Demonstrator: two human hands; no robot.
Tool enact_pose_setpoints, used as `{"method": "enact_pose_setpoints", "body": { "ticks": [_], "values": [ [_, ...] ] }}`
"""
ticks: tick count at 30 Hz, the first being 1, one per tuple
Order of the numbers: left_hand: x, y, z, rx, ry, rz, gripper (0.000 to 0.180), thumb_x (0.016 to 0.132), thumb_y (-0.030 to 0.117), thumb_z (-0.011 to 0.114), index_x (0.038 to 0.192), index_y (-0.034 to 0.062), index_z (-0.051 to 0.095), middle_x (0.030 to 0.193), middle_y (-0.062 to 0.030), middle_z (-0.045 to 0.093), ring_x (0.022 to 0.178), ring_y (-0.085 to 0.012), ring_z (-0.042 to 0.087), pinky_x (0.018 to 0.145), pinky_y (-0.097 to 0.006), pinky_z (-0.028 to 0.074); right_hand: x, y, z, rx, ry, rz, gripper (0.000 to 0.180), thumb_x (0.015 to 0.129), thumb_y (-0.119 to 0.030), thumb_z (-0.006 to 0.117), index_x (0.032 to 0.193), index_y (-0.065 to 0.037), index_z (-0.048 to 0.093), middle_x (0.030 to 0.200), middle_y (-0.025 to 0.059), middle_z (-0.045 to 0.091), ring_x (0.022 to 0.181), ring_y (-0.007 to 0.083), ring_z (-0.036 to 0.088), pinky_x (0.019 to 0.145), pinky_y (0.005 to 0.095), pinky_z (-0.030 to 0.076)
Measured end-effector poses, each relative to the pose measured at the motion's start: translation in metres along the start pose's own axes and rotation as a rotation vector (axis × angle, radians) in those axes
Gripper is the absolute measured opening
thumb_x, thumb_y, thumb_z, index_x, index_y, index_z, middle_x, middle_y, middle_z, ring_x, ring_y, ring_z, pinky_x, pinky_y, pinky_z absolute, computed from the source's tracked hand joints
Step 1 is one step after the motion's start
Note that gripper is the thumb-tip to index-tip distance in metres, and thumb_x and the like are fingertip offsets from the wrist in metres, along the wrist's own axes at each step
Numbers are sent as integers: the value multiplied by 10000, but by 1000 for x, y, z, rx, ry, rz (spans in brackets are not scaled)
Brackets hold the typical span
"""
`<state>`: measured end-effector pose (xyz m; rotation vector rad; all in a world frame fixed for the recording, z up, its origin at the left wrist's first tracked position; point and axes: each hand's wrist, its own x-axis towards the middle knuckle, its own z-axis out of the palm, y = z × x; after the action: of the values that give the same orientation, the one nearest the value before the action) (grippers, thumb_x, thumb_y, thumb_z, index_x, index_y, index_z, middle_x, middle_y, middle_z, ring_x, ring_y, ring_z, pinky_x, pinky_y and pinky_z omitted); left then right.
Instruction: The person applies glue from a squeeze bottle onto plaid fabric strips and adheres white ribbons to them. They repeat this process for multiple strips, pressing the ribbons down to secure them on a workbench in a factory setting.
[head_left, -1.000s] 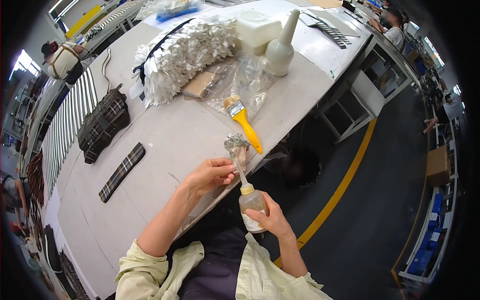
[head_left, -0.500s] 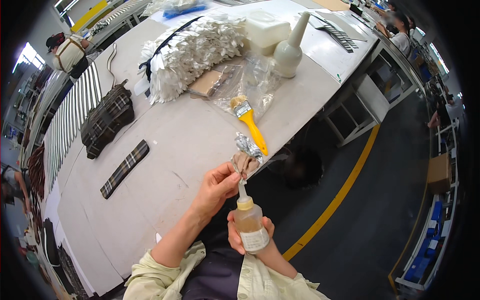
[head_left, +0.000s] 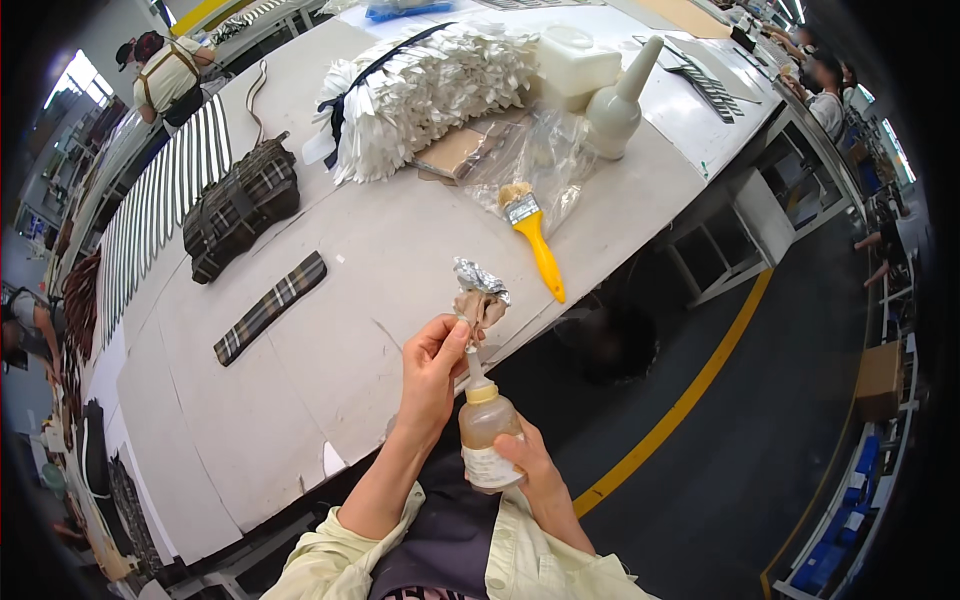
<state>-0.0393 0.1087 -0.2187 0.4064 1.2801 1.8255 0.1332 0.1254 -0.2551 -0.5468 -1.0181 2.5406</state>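
Note:
My right hand (head_left: 533, 458) grips a small squeeze bottle (head_left: 488, 430) with a yellow collar, a pale label and a thin nozzle pointing away from me. At the nozzle's tip, my left hand (head_left: 436, 358) pinches a crumpled wad of foil (head_left: 482, 288), silver on top and beige below. Whether the tip sits inside the wad is hidden by the fingers. Beyond the hands, a yellow-handled paintbrush (head_left: 540, 250) lies on the table with its bristles on a clear plastic bag (head_left: 555, 150).
A plaid strip (head_left: 270, 308) and a rolled plaid bundle (head_left: 243, 205) lie on the table (head_left: 350, 270). Farther off are a bundle of white strips (head_left: 430, 95), a long-necked bottle (head_left: 617, 115) and a white jug (head_left: 575, 65). The table's edge runs by my hands; people work around.
My view has shifted, so the table's things appear farther right. The bottle has turned slightly, and my right thumb now lies across its front. My left hand still pinches the foil.

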Motion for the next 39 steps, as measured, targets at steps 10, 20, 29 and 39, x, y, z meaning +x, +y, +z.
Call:
{"method": "enact_pose_setpoints", "body": {
  "ticks": [10,20,29,39],
  "values": [
    [-1,-11,-8,-68,84,-3,208,954,258,603,928,59,655,825,31,627,666,-1,435,572,-182,285,-8,-1,30,-885,264,-246,588,875,-220,688,1323,53,422,1085,183,633,881,222,674,781,325,526],
    [-13,-5,-4,-280,-47,-61,230,939,183,590,1108,28,608,883,-12,611,726,-59,519,602,-190,359,-6,51,17,1170,-630,141,840,897,-607,547,1407,25,335,849,123,549,524,203,587,485,291,411],
    [-10,-14,-8,-123,163,-29,156,964,246,586,899,115,638,825,62,594,698,1,423,623,-196,295,-16,7,3,-351,163,-4,696,833,-266,733,1365,48,412,1188,161,608,943,242,667,819,315,524],
    [-9,-18,-9,-385,59,-222,118,935,192,607,1014,113,643,864,43,624,714,-18,482,625,-196,320,-25,2,-20,159,75,110,751,818,-385,715,1334,77,426,1020,194,637,751,295,683,650,354,557]
  ]
}}
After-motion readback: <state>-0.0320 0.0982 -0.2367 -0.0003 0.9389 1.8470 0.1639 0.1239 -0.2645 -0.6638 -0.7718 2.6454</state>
